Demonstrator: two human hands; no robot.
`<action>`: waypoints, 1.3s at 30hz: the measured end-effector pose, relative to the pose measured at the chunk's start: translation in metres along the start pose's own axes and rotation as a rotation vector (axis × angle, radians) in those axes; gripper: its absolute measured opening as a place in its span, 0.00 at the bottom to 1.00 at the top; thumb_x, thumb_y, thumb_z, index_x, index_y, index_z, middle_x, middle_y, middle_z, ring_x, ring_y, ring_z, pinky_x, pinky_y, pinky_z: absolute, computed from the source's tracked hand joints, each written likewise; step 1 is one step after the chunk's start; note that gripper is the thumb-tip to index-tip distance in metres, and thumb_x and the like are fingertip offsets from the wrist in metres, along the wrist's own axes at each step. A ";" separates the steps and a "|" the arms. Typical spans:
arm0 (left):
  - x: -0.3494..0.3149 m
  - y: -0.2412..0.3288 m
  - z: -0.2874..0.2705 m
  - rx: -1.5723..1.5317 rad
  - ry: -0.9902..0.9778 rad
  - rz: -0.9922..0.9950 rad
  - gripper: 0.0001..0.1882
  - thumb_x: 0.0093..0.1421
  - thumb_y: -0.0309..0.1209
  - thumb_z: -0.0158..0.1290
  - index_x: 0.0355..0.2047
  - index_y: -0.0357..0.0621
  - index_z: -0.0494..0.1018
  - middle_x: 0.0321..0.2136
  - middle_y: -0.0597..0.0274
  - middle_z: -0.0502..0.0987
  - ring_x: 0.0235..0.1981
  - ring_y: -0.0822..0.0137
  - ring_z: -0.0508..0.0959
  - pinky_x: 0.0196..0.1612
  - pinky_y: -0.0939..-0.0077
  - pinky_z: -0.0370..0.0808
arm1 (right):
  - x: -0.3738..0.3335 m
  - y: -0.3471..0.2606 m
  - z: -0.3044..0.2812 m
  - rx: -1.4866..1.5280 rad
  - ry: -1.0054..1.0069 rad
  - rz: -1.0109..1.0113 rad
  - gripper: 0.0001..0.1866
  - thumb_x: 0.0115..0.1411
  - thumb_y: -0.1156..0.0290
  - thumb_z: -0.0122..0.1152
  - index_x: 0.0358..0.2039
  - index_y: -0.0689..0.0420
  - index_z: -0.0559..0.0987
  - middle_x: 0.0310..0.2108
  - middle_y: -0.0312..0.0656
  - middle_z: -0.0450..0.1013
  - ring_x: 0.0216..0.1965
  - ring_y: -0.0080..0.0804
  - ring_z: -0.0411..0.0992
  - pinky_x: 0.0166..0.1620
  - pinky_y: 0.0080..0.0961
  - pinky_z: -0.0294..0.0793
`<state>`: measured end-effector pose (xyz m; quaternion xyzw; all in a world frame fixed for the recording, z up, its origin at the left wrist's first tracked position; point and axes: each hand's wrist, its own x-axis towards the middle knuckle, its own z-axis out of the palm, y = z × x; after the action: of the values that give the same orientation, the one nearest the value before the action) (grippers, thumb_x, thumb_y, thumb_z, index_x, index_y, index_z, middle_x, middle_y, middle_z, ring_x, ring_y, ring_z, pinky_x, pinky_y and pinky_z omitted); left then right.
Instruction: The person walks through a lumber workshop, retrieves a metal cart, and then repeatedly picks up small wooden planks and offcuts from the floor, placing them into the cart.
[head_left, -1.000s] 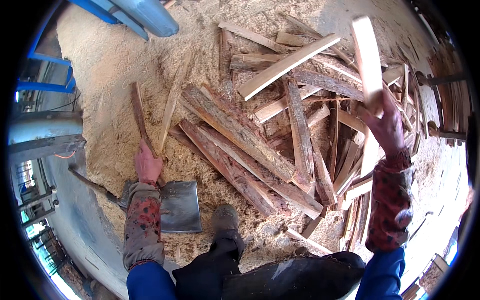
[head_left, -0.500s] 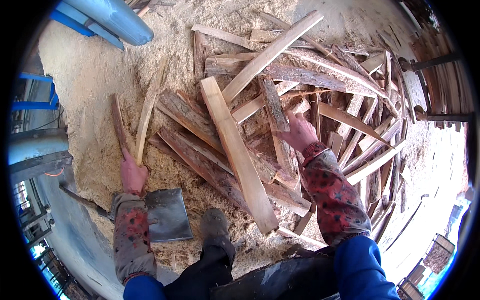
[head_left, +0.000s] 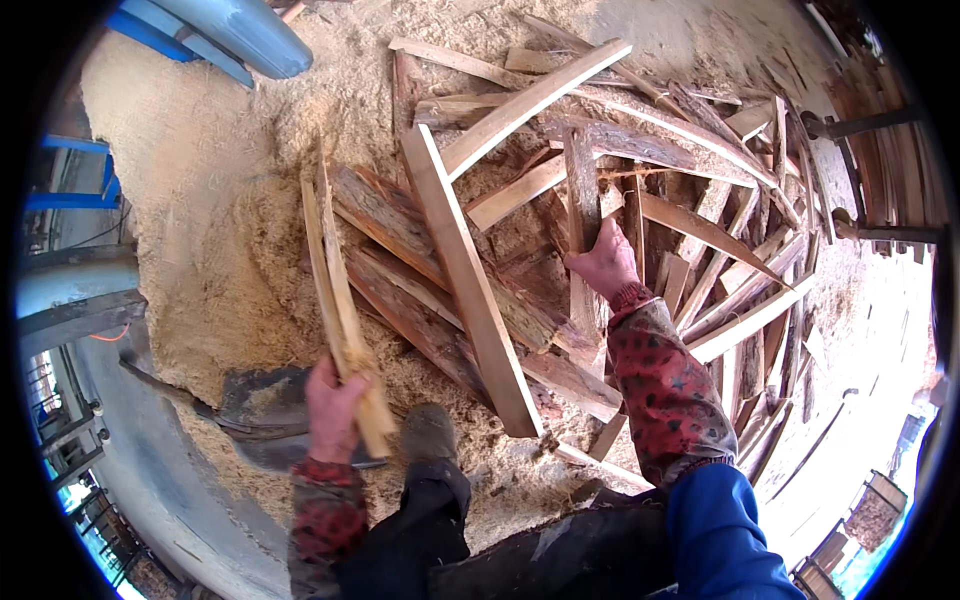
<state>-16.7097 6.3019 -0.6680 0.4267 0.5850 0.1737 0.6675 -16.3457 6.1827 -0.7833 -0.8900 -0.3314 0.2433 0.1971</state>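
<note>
Two long, thin wood strips lie side by side in my left hand, whose fingers are closed around their near end. They point away from me over the sawdust. My right hand grips a narrow bark-covered slab by its edge, at the middle of the wood pile. Between my hands, a pale squared board lies slantwise across several bark-edged slabs. Partly behind my left hand is a dark shovel blade.
Offcuts lie crisscrossed on the right. Sawdust covers the floor on the left. Blue metal parts stand at the far left, and a blue-grey beam juts in below them. My boot stands beside the shovel.
My left hand has come nearer and to the right, bringing the two strips together over the shovel. The slab in my right hand has swung more upright.
</note>
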 end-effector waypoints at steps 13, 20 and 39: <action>0.000 -0.138 0.027 0.039 -0.238 -0.319 0.12 0.59 0.31 0.57 0.37 0.36 0.68 0.33 0.65 0.73 0.35 0.76 0.72 0.40 0.80 0.72 | -0.006 -0.111 -0.095 0.358 0.055 -0.485 0.18 0.48 0.74 0.58 0.39 0.64 0.65 0.30 0.55 0.71 0.31 0.50 0.73 0.35 0.38 0.75; 0.015 -0.152 0.045 -0.267 -0.213 -0.338 0.16 0.60 0.39 0.55 0.42 0.42 0.68 0.34 0.72 0.70 0.36 0.76 0.70 0.41 0.75 0.69 | -0.011 -0.032 -0.001 0.069 -0.268 -0.487 0.45 0.45 0.32 0.59 0.45 0.65 0.71 0.37 0.57 0.69 0.41 0.51 0.71 0.43 0.39 0.74; 0.038 -0.161 0.040 -0.532 -0.176 -0.417 0.35 0.54 0.51 0.58 0.55 0.43 0.62 0.50 0.59 0.70 0.51 0.57 0.70 0.54 0.59 0.69 | -0.071 -0.035 0.074 0.535 -0.850 0.025 0.57 0.36 0.31 0.67 0.53 0.70 0.67 0.45 0.58 0.71 0.45 0.44 0.71 0.50 0.34 0.70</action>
<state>-16.7058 6.2221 -0.8188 0.1225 0.5342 0.1425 0.8242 -16.4512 6.1722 -0.8032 -0.6342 -0.2979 0.6632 0.2632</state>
